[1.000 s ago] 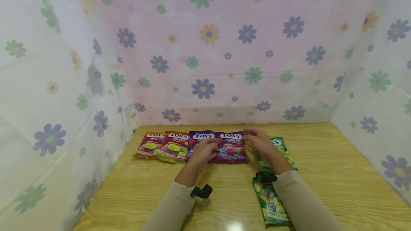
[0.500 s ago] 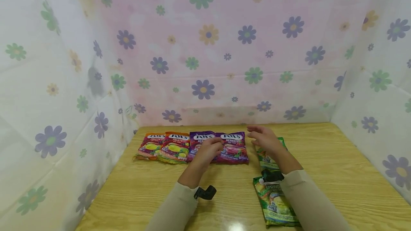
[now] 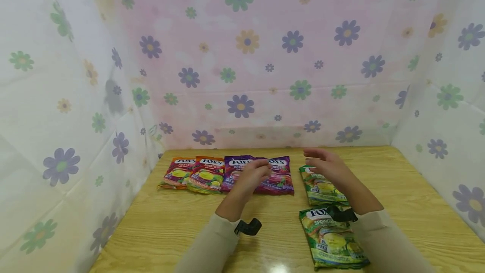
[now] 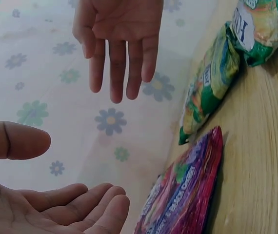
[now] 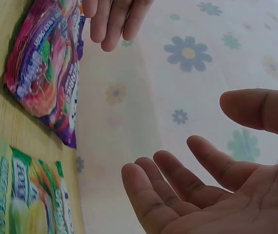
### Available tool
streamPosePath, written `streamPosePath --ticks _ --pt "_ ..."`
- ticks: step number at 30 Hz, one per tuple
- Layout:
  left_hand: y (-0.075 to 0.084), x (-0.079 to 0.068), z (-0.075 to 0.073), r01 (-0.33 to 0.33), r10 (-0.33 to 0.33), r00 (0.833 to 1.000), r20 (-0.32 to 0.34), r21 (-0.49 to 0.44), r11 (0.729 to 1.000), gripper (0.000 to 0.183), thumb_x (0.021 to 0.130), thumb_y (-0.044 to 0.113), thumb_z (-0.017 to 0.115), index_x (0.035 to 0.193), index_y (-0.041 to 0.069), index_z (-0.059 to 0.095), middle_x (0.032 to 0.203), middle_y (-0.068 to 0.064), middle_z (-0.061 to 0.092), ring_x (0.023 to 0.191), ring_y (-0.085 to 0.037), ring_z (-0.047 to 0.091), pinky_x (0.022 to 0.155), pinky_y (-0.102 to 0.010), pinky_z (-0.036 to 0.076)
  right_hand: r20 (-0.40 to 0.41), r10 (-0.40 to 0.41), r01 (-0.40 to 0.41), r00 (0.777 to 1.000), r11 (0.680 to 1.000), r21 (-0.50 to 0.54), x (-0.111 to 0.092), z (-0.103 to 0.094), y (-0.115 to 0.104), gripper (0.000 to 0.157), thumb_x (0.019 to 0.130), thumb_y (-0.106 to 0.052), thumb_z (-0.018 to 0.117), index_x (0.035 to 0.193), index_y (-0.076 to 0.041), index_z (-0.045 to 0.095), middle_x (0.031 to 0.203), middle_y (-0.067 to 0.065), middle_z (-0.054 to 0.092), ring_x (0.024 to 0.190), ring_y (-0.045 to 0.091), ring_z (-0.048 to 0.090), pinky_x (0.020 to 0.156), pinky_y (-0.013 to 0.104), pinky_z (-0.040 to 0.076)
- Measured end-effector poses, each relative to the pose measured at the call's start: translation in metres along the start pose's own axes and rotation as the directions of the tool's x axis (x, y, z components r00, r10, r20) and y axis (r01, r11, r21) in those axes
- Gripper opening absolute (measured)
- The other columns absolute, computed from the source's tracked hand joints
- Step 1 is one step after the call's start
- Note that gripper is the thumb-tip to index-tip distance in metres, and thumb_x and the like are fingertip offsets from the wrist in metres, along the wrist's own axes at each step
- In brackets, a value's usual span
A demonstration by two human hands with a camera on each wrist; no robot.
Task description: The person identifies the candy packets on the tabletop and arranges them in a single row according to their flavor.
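My left hand [image 3: 250,180] hovers over the two purple Fox's Berries candy bags, hiding part of both. Its fingers are relaxed and hold nothing, as the left wrist view shows. The right-hand purple bag [image 3: 282,182] and its neighbour [image 3: 232,172] lie side by side. To their right, my right hand [image 3: 329,167] is raised above the far green Fox's candy bag [image 3: 318,191], palm facing left, with thumb and fingers apart and nothing in them. Nearer me lies a second green bag [image 3: 329,239], labelled Spring, partly covered by the right wrist's black strap and sleeve.
Two orange Fox's Fruits bags [image 3: 206,174] lie overlapping at the row's left end. The wooden table [image 3: 170,231] meets a flower-printed cloth [image 3: 242,75] at its back edge, and similar cloth stands at both sides.
My right hand has left the right purple bag's edge and shifted rightward, uncovering more of the green bags. The left hand has lifted and drifted slightly right, its fingers loosening. The bags look unmoved.
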State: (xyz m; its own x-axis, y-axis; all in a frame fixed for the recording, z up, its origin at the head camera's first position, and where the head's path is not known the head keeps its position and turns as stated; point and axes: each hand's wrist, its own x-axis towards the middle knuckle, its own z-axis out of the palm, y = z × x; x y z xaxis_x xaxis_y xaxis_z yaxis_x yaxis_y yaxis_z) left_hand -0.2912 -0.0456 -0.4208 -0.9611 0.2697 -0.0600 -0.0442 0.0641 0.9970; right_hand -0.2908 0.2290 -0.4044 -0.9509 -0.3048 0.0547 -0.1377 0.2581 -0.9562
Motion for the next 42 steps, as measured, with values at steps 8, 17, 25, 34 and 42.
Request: streamPosePath --ticks 8,17,25,34,42 --pt "0.007 0.003 0.022 -0.006 0.007 1.0 0.018 -0.029 1.0 0.051 0.101 0.015 0.058 0.148 -0.001 0.051 0.146 -0.022 0.055 0.136 -0.041 0.053 0.118 -0.057 0.041 -0.029 -0.016 0.013 0.999 0.997 -0.073 -0.017 -0.024 0.003 0.06 0.108 -0.036 0.054 0.157 -0.004 0.038 0.16 0.022 0.04 0.146 0.044 0.041 0.113 0.057 0.044" --pt "0.017 0.01 0.052 -0.015 0.017 1.0 0.013 -0.131 0.991 0.051 0.099 0.014 0.06 0.147 -0.002 0.052 0.142 -0.018 0.059 0.133 -0.034 0.057 0.117 -0.053 0.043 -0.055 0.009 -0.015 0.998 0.994 -0.11 -0.026 -0.043 0.003 0.061 0.109 -0.037 0.051 0.158 -0.002 0.037 0.161 0.022 0.038 0.147 0.043 0.04 0.11 0.049 0.05" --pt "0.007 0.017 0.08 -0.029 0.018 0.999 -0.052 -0.219 0.975 0.043 0.098 0.011 0.061 0.139 -0.001 0.057 0.134 -0.014 0.064 0.12 -0.028 0.062 0.113 -0.051 0.048 -0.034 0.035 -0.039 0.999 0.991 -0.126 -0.031 -0.057 0.013 0.063 0.11 -0.036 0.051 0.158 0.001 0.034 0.161 0.027 0.035 0.145 0.048 0.039 0.111 0.063 0.044" --pt "-0.012 0.018 0.081 0.043 -0.043 0.999 0.009 -0.261 0.964 0.059 0.095 0.01 0.063 0.15 -0.003 0.046 0.151 -0.02 0.051 0.136 -0.034 0.053 0.119 -0.054 0.04 -0.015 0.161 -0.161 0.987 0.975 -0.156 -0.033 -0.079 0.028 0.067 0.111 -0.038 0.047 0.158 0.006 0.03 0.16 0.034 0.033 0.142 0.052 0.043 0.106 0.053 0.053" --pt "-0.026 0.019 0.086 0.099 -0.081 0.994 0.077 -0.27 0.958 0.065 0.093 0.009 0.063 0.153 -0.003 0.041 0.158 -0.024 0.038 0.129 -0.031 0.054 0.099 -0.038 0.053 -0.028 0.34 -0.339 0.94 0.927 -0.161 -0.039 -0.091 0.05 0.081 0.108 -0.044 0.051 0.158 0.013 0.022 0.158 0.035 0.035 0.134 0.047 0.055 0.097 0.049 0.059"
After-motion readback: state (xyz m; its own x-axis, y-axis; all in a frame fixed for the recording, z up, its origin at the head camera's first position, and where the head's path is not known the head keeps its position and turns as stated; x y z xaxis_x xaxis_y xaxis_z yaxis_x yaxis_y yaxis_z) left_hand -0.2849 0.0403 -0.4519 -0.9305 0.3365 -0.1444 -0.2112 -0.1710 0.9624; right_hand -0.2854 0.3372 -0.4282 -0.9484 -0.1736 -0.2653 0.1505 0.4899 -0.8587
